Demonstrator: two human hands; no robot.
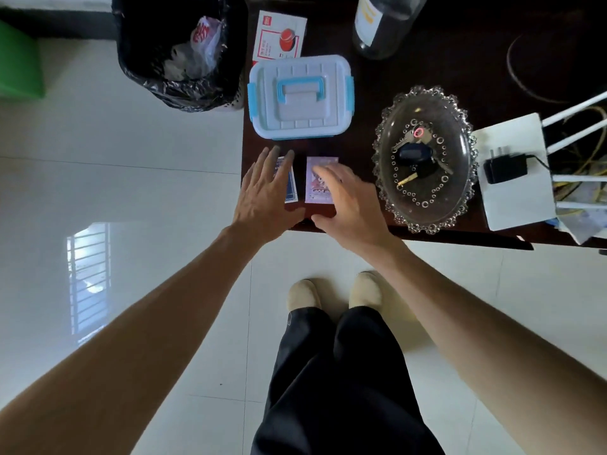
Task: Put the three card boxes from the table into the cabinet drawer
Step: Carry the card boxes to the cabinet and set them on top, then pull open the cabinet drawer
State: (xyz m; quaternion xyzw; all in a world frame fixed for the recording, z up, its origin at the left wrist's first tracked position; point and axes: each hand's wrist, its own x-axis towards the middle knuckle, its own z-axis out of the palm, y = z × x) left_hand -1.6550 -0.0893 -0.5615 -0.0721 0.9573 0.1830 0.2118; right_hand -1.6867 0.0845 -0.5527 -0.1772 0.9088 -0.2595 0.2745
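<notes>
- The dark tabletop (pixel 410 77) fills the upper right, with pale floor tiles (pixel 131 159) below and to its left.
- A black-lined waste bin (pixel 177 54) stands on the floor against the tabletop's left edge.
- A white storage box with blue latches and handle (pixel 300 96) sits near the tabletop's left side, with a red-and-white packet (pixel 279 37) just behind it.
- A beaded glass dish (pixel 425 159) holding keys (pixel 415 156) lies to the right of the card boxes, and a white sheet (pixel 515 188) carrying a black plug adapter (pixel 504 167) lies further right.
- The left hand (pixel 266 192) is open, fingers spread, over the blue card box (pixel 291 188); whether it touches is unclear.
- The right hand (pixel 348 198) is open, fingers extended over the pink card box (pixel 316 174), with no grip visible.
- The two card boxes lie side by side, slightly apart, near the tabletop's front edge, in front of the storage box; a third card box cannot be made out.
</notes>
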